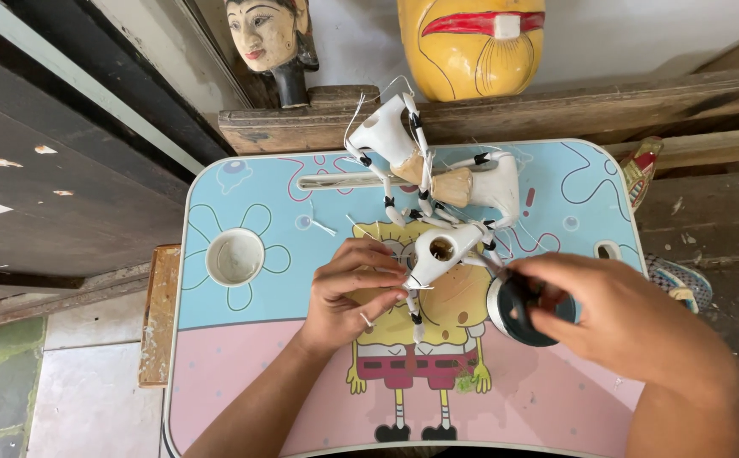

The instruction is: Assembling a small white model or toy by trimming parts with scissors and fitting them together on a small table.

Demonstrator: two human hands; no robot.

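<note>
Head view looks down on a small child's desk (242,373), blue at the far half and pink at the near half, with a yellow cartoon figure printed in the middle. Left hand (348,293) rests over that print with its fingers curled together, pinching the side of a white puppet body (435,250) that has a round hole in its top. Thin white limbs banded with black hang from this piece, one running down just below the fingers. Right hand (619,314) grips a round black spool (518,307) beside the puppet body, fingers wrapped over its top and thumb against its side; a thin strand seems to run from the spool toward the white piece, though it is too fine to follow. Beyond the hands two more white puppet parts (437,161) lie tangled together on the blue half, joined by a tan wooden piece. An empty round cup holder (235,257) sits sunk in the desk to the left. At the wall stand a carved wooden head (269,38) and a yellow mask (471,42) on a rough plank
</note>
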